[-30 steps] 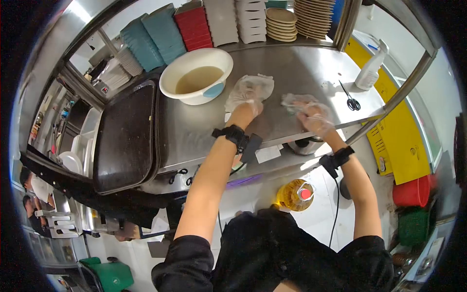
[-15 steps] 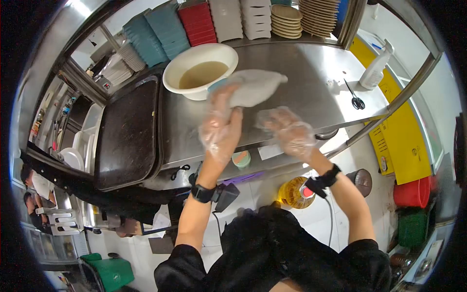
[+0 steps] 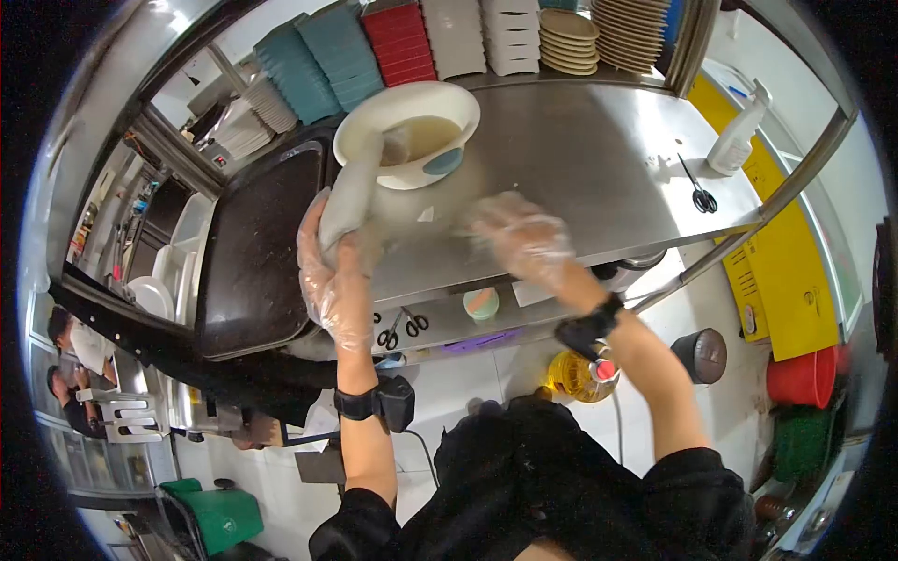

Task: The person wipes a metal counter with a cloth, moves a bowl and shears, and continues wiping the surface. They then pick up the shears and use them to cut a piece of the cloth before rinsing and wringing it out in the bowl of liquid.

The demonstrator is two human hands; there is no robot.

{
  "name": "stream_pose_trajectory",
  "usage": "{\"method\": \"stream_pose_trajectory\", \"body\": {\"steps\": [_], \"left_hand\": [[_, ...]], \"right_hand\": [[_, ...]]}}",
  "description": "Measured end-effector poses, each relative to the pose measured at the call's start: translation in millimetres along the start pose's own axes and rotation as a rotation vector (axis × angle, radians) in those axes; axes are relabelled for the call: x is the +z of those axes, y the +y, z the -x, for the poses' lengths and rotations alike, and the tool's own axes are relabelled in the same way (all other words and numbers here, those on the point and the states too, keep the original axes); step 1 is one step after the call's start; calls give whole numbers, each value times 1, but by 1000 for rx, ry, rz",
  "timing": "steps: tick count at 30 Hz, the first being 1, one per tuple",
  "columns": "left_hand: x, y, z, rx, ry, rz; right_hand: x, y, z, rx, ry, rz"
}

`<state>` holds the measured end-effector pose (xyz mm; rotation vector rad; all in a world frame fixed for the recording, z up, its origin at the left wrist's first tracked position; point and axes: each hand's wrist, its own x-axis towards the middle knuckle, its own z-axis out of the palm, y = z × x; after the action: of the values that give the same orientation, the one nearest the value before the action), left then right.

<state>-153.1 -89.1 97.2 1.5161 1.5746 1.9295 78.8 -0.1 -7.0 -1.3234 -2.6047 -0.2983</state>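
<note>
My left hand (image 3: 332,290), in a clear plastic glove, is closed around a whitish, soft-looking cloth (image 3: 348,201), blurred by motion. The cloth's upper end overlaps the near left rim of a white basin (image 3: 351,112) holding cloudy brownish liquid (image 3: 435,134). A teal patch (image 3: 443,162) shows at the basin's front right rim. My right hand (image 3: 528,241), also gloved, hovers over the steel counter's front edge, fingers loosely stretched and blurred, with nothing visible in them. Between the hands, a small white scrap (image 3: 427,214) shows over the counter (image 3: 561,140).
A dark tray (image 3: 257,252) sits left of the basin. Stacked teal containers (image 3: 341,56), red containers (image 3: 400,42) and plates (image 3: 629,33) line the back. A spray bottle (image 3: 734,140) and scissors (image 3: 700,192) lie right. An oil jug (image 3: 580,376) stands on the floor.
My left hand has swung left and lower, turning the cloth from pointing right to pointing up toward the basin. My right hand has shifted slightly left. The camera view has moved a little.
</note>
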Motion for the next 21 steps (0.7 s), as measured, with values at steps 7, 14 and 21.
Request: {"method": "stream_pose_trajectory", "body": {"steps": [7, 14, 21], "left_hand": [[-30, -21, -1, -75, 51, 35], [-23, -15, -3, -109, 45, 154], [14, 9, 5, 20, -136, 74]], "right_hand": [[5, 179, 89, 82, 219, 317], [-6, 75, 4, 186, 130, 246], [15, -52, -60, -11, 112, -897]]}}
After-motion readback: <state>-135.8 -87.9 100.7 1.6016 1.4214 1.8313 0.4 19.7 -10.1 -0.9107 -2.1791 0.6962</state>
